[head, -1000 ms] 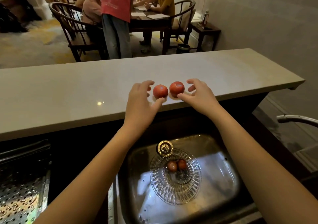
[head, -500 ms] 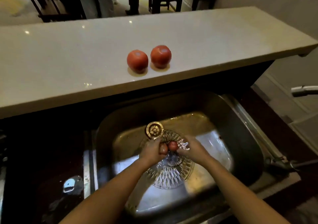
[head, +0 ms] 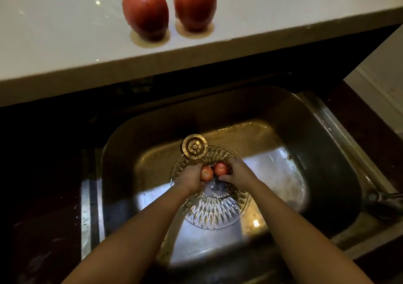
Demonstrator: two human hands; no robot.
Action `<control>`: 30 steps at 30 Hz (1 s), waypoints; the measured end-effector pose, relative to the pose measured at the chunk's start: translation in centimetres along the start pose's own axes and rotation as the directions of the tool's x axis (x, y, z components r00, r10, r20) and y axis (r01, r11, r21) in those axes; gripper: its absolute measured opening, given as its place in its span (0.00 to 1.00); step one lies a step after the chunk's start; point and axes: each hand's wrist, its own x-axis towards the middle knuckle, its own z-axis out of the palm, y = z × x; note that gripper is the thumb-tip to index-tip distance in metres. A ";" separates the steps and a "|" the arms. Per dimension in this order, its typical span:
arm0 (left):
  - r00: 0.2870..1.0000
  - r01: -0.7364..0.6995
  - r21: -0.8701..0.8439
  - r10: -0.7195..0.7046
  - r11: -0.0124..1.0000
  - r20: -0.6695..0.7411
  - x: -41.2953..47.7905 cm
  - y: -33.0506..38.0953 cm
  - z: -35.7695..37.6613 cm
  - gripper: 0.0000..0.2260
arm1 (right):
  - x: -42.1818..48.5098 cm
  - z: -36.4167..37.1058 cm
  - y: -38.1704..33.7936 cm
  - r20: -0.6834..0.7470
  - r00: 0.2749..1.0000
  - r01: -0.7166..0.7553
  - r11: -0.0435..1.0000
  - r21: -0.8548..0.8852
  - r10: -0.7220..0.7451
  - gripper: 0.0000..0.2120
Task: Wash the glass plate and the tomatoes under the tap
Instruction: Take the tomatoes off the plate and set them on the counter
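A cut-glass plate [head: 214,212] lies on the floor of the steel sink [head: 322,152]. Just above the plate, my left hand [head: 190,178] grips one small tomato [head: 206,173] and my right hand [head: 236,171] grips another small tomato [head: 220,168]; the two fruits touch each other. Two larger red tomatoes stand side by side on the pale counter [head: 65,39] beyond the sink, the left tomato [head: 145,12] and the right tomato [head: 194,4], each with a wet ring under it. No water stream is visible.
A round brass drain plug [head: 194,146] sits at the far edge of the plate. The base of the tap [head: 380,197] shows at the sink's right rim. Dark worktop flanks the sink on the left.
My hands left the two counter tomatoes, dropped into the sink and took hold of the two small tomatoes on the plate. The camera has tilted down and moved closer.
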 end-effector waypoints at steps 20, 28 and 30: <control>0.954 -0.280 0.189 0.294 0.941 -0.051 -9.5 8.5 -12.3 0.25 | -11.9 -14.8 -8.6 -0.092 0.971 0.220 0.975 -0.001 -0.219 0.27; 0.838 -0.427 0.239 0.481 0.872 -0.259 -17.7 16.3 -23.2 0.23 | -19.6 -26.3 -15.7 -0.395 0.851 0.372 0.928 -0.009 -0.345 0.23; 0.794 -0.443 0.261 0.511 0.858 -0.331 -18.5 17.7 -25.6 0.22 | -20.0 -28.3 -17.0 -0.459 0.826 0.381 0.924 0.029 -0.326 0.24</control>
